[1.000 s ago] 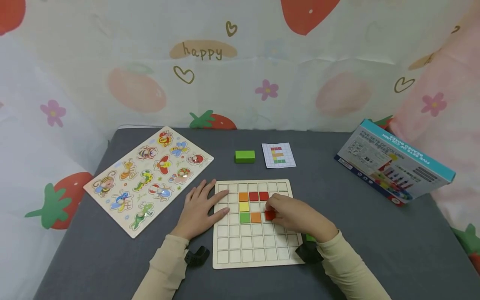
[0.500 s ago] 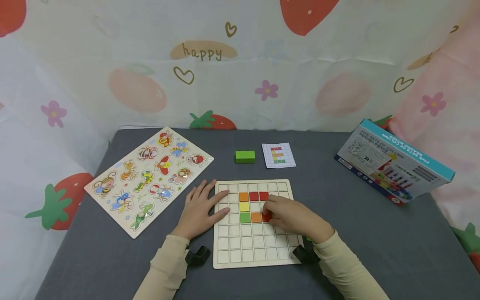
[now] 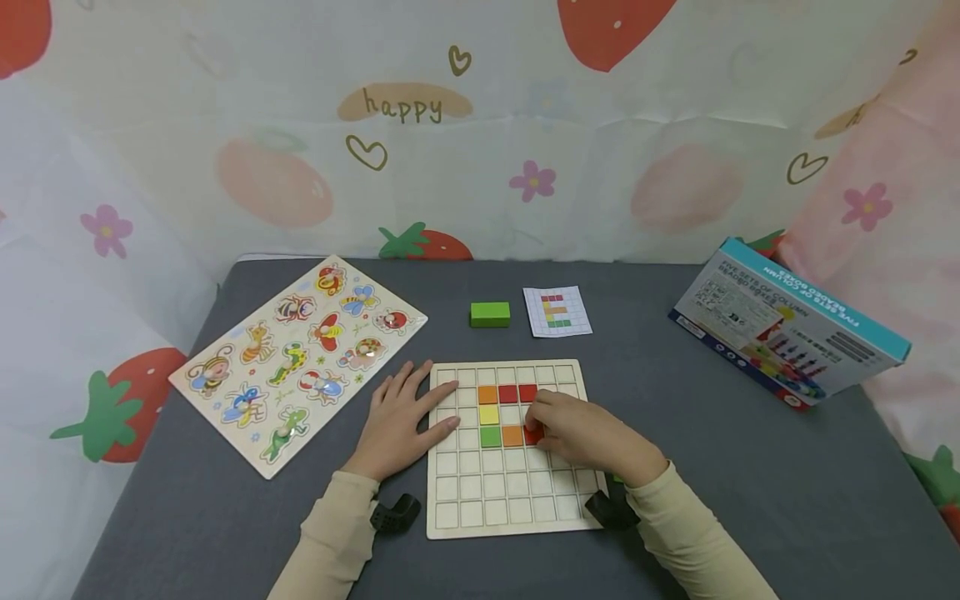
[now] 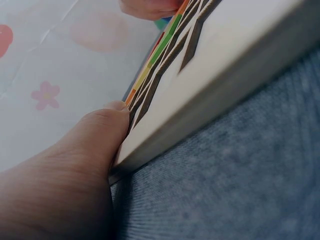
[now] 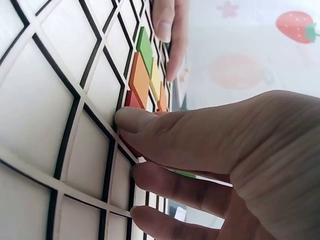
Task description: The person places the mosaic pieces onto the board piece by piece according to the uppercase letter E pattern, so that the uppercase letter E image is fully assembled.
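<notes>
A pale wooden grid board (image 3: 491, 487) lies flat in front of the person. In the head view, an orange tile (image 3: 487, 394) and two red tiles (image 3: 517, 393) form a row. Under that orange tile is a yellow tile (image 3: 488, 414), then a green tile (image 3: 490, 436) with another orange tile (image 3: 512, 435) to its right. The right hand (image 3: 592, 433) pinches a red square tile (image 3: 532, 435) at the cell right of this orange tile; its thumb (image 5: 135, 119) partly hides the tile. Fingers spread, the left hand (image 3: 401, 421) rests at the board's left edge.
Behind the board are a green block (image 3: 490, 314) and a paper card (image 3: 558, 311) with a coloured grid pattern. An insect picture board (image 3: 297, 367) lies at left, a box (image 3: 787, 325) stands at right. Something green (image 3: 617, 478) peeks out beside the right wrist.
The right hand has moved slightly left, carrying the red tile up beside the orange one; over the last half second it has stayed put. The left hand has not moved.
</notes>
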{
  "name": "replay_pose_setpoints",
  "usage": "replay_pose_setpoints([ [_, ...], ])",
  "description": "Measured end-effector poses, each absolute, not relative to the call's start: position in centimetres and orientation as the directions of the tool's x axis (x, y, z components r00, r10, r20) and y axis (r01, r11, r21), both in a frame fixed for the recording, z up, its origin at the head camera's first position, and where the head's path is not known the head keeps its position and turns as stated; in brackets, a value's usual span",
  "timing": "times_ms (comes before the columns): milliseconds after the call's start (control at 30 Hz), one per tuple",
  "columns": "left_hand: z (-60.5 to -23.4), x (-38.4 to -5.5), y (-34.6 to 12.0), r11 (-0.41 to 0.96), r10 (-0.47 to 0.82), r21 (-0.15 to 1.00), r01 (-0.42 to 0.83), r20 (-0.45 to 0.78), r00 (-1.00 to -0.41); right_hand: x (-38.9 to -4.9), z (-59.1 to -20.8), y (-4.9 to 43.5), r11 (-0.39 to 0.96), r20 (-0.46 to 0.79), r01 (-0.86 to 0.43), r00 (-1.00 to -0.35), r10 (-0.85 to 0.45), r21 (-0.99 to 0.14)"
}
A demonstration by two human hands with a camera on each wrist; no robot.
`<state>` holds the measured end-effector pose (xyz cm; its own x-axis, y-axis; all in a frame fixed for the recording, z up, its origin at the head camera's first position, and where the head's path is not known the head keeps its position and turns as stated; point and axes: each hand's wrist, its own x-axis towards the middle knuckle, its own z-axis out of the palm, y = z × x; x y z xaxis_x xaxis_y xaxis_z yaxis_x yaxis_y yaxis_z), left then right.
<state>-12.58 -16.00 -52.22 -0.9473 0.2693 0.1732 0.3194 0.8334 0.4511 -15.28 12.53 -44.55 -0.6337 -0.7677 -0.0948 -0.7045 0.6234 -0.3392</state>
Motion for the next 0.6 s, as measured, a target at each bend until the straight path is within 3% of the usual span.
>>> replay_pose_setpoints([
  [200, -52.2, -12.6, -15.9, 0.835, 0.269, 0.448, 0.321, 0.178, -0.947, -15.2, -44.1, 13.2, 0.643, -0.113, -0.696, -0.645, -0.755, -0.32],
  [600, -52.3, -12.5, -15.9, 0.824, 0.27, 0.446, 0.35, 0.234, -0.934, -15.5, -42.1, 18.8, 0.774, -0.179, -0.521, -0.776, -0.605, -0.359],
])
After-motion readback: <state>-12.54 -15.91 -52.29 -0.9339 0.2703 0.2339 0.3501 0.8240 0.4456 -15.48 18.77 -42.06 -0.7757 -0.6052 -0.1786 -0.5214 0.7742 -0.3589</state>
